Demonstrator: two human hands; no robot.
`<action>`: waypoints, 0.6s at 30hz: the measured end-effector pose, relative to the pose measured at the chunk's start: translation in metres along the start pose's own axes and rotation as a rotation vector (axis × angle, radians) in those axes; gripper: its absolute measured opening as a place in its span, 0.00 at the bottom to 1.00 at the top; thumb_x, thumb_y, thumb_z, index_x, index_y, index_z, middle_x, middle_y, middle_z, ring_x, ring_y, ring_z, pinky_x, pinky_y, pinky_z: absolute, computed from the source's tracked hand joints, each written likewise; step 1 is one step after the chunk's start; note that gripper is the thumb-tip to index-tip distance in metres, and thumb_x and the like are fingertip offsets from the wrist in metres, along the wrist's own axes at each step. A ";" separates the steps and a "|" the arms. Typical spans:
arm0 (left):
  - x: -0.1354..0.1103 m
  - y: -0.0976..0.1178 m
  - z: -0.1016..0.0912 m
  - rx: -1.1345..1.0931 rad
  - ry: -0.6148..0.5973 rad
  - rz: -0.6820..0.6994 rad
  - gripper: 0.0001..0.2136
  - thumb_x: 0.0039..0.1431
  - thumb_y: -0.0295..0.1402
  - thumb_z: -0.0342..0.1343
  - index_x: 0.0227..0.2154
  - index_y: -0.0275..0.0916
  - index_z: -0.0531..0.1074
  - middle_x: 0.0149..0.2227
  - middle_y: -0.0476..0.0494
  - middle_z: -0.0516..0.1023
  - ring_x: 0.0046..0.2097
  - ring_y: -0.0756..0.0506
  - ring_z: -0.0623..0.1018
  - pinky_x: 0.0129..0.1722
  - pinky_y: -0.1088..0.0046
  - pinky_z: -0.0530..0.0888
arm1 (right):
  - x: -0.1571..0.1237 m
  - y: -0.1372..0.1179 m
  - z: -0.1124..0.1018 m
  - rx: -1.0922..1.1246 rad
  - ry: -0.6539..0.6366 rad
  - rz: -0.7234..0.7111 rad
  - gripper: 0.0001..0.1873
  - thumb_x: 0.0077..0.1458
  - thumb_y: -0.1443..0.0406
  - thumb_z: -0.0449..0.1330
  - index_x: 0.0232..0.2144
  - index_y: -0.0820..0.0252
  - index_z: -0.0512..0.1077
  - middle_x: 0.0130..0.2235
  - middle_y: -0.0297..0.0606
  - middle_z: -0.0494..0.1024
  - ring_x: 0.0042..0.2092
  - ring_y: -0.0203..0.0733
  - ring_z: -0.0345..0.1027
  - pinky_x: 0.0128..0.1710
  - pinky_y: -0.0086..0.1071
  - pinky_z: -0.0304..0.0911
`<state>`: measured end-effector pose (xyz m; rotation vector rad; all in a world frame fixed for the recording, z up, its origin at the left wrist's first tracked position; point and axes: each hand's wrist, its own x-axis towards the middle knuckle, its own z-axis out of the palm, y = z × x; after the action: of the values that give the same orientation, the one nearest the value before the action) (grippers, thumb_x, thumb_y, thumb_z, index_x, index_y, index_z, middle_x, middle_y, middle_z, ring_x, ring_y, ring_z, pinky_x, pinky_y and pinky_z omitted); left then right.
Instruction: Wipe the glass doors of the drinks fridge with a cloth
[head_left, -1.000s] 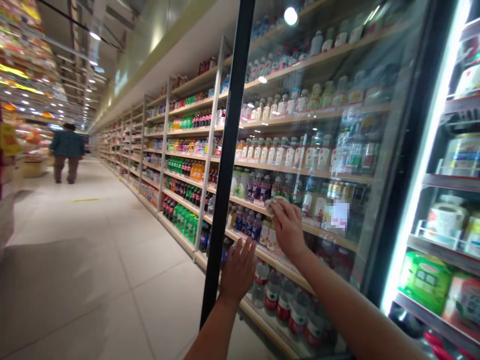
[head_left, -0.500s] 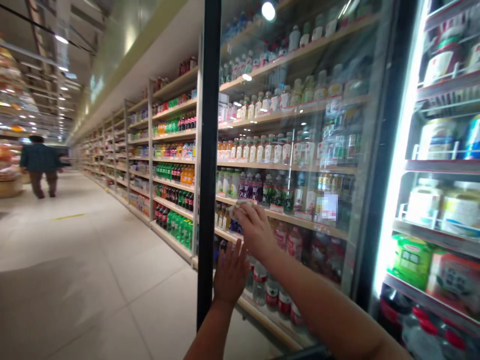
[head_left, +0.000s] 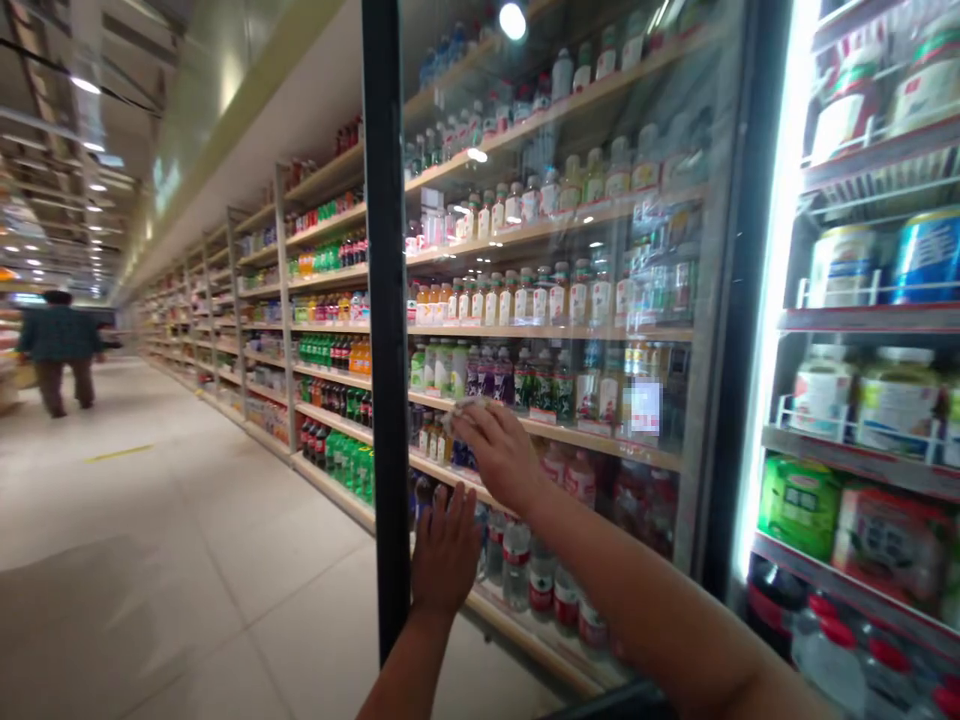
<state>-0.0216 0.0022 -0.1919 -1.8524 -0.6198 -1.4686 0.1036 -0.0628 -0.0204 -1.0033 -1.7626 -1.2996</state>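
Observation:
My right hand (head_left: 501,455) is closed on a pale crumpled cloth (head_left: 466,409) and presses it against the clear glass door (head_left: 555,240) of a drinks cooler. Much of the cloth is hidden under the fingers. Lower and to the left, my left hand (head_left: 447,548) lies on the same glass with its fingers spread, holding nothing. It sits close to the door's black frame (head_left: 385,300). The door stands swung open, and rows of bottles on wooden shelves show through the pane.
On the right is the lit cooler interior, with bottles, cans and a green pack (head_left: 799,507) on its racks. Long drink shelves (head_left: 326,270) run down the left side of the aisle. A person (head_left: 60,350) is farther along the tiled floor (head_left: 172,560).
The whole scene has shifted to the left in view. Both hands keep almost the same pose on the glass, the right still with the cloth.

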 end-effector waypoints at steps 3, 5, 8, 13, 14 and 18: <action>0.001 0.001 -0.001 0.015 -0.013 0.003 0.34 0.69 0.28 0.52 0.73 0.35 0.43 0.67 0.35 0.65 0.74 0.38 0.46 0.73 0.51 0.49 | -0.004 0.018 -0.008 -0.021 0.052 0.068 0.20 0.63 0.73 0.54 0.55 0.59 0.75 0.56 0.42 0.75 0.56 0.46 0.63 0.61 0.39 0.61; 0.002 0.001 -0.002 0.021 -0.019 0.011 0.34 0.70 0.28 0.51 0.73 0.34 0.43 0.67 0.34 0.64 0.74 0.39 0.46 0.73 0.52 0.48 | -0.009 0.030 -0.012 -0.036 0.128 0.199 0.21 0.63 0.73 0.53 0.55 0.60 0.75 0.57 0.44 0.75 0.57 0.47 0.62 0.61 0.41 0.61; 0.003 0.001 -0.002 0.021 -0.006 0.013 0.33 0.71 0.30 0.50 0.73 0.34 0.43 0.67 0.34 0.64 0.74 0.39 0.45 0.73 0.53 0.48 | -0.028 0.036 -0.016 -0.035 0.120 0.208 0.22 0.64 0.74 0.52 0.56 0.60 0.74 0.57 0.45 0.74 0.59 0.47 0.61 0.62 0.42 0.61; 0.003 0.001 -0.001 0.041 -0.014 0.010 0.33 0.72 0.31 0.50 0.73 0.36 0.42 0.68 0.34 0.62 0.74 0.40 0.45 0.73 0.53 0.49 | -0.055 0.053 -0.027 -0.007 -0.036 -0.011 0.22 0.63 0.73 0.53 0.56 0.56 0.74 0.57 0.42 0.76 0.58 0.44 0.64 0.61 0.41 0.63; 0.003 0.001 -0.001 0.046 -0.021 0.013 0.33 0.71 0.31 0.50 0.73 0.36 0.41 0.68 0.34 0.62 0.74 0.40 0.45 0.73 0.53 0.49 | -0.056 0.060 -0.031 -0.019 -0.006 0.036 0.22 0.64 0.73 0.53 0.56 0.55 0.74 0.56 0.42 0.76 0.57 0.45 0.65 0.60 0.41 0.64; 0.002 0.001 -0.001 0.037 -0.026 0.016 0.34 0.71 0.30 0.51 0.73 0.35 0.41 0.68 0.34 0.61 0.74 0.39 0.45 0.73 0.52 0.48 | -0.065 0.083 -0.040 -0.091 0.163 0.281 0.21 0.65 0.72 0.52 0.56 0.58 0.74 0.55 0.46 0.75 0.58 0.47 0.64 0.58 0.44 0.65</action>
<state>-0.0214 0.0009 -0.1901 -1.8461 -0.6393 -1.4159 0.2104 -0.0965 -0.0343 -1.1179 -1.3948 -1.2519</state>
